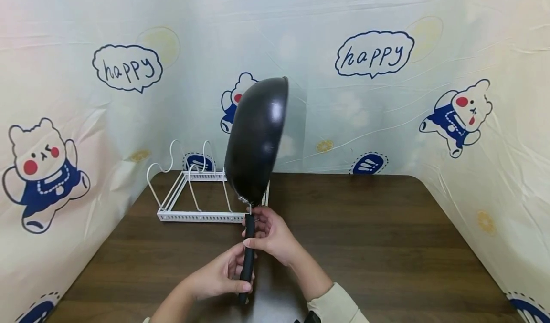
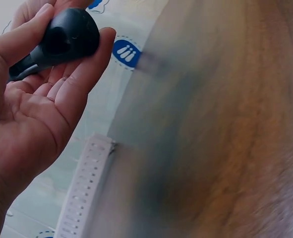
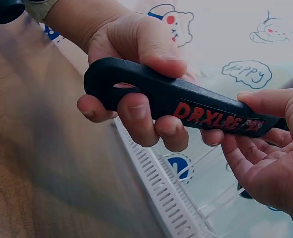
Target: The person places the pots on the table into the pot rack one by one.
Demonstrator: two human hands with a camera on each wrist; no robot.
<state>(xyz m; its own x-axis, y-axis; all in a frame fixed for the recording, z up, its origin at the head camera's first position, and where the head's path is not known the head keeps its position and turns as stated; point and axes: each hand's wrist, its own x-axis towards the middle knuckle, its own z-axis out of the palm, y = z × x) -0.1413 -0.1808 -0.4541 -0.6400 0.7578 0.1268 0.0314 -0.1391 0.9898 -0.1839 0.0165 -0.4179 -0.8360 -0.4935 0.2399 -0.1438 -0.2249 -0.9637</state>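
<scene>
A black wok point(image 1: 258, 132) is held upright on its edge, its handle point(image 1: 248, 251) pointing down and its rounded outer side turned left. My left hand point(image 1: 216, 276) grips the lower end of the handle, thumb on the near side. Higher up, close to the metal joint, my right hand point(image 1: 275, 237) pinches the handle between thumb and fingers. Red lettering runs along the handle point(image 3: 205, 111) in the right wrist view. Behind the wok lies a white wire rack point(image 1: 202, 217); its right part is hidden, and I cannot tell whether the two touch.
The rack's curved wire dividers point(image 1: 191, 189) stand up from its frame. A dark wooden table point(image 1: 365, 237) extends to both sides. A printed curtain point(image 1: 309, 8) surrounds the table's back and sides.
</scene>
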